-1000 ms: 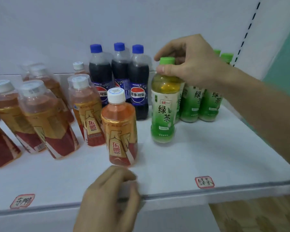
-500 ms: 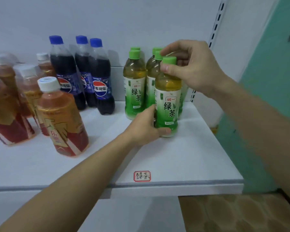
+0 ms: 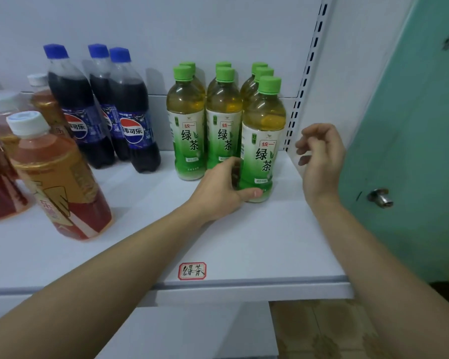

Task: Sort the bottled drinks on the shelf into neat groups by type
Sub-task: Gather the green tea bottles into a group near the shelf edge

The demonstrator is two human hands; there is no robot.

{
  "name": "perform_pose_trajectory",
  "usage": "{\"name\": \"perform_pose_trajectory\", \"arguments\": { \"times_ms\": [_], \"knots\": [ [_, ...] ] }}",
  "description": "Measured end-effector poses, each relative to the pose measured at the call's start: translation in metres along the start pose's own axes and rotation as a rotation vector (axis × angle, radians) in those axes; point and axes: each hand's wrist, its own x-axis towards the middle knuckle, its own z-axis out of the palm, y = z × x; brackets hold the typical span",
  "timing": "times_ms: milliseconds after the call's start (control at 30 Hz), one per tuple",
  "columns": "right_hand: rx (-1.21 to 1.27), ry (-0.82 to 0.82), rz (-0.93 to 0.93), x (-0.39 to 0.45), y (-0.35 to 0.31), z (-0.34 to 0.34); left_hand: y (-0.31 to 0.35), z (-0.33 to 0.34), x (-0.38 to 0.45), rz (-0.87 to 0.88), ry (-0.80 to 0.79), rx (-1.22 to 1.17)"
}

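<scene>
Several green-tea bottles with green caps stand in rows at the right end of the white shelf [image 3: 257,244]. My left hand [image 3: 221,187] grips the base of the front right green-tea bottle [image 3: 263,141], thumb across its foot. My right hand [image 3: 319,156] hovers just right of that bottle, fingers loosely curled, holding nothing. Three cola bottles [image 3: 130,117] with blue caps stand upright behind, to the left of the tea. Several orange drink bottles with white caps crowd the left, the nearest orange bottle [image 3: 57,182] well forward of the others.
A red-bordered handwritten label [image 3: 192,271] sticks to the shelf's front edge under the tea group. A slotted white upright [image 3: 305,81] bounds the shelf on the right. Beyond it is a teal door with a metal knob [image 3: 380,198].
My right hand has let go of the green cap and dropped down to the right of the bottle. The bottle now stands in line at the right of the tea rows, my left hand still at its base.
</scene>
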Motion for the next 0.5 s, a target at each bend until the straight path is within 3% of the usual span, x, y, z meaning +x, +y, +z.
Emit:
{"name": "perform_pose_trajectory", "arguments": {
  "times_ms": [133, 233, 500],
  "knots": [
    [-0.163, -0.188, 0.201, 0.003, 0.015, 0.004, 0.002, 0.006, 0.0, -0.028, 0.032, -0.039],
    [-0.141, -0.329, 0.296, 0.003, 0.018, 0.007, -0.002, 0.007, -0.003, -0.01, 0.049, -0.03],
    [-0.17, -0.394, 0.338, 0.007, 0.033, 0.004, -0.006, 0.01, -0.003, 0.078, 0.071, 0.06]
  ]
}}
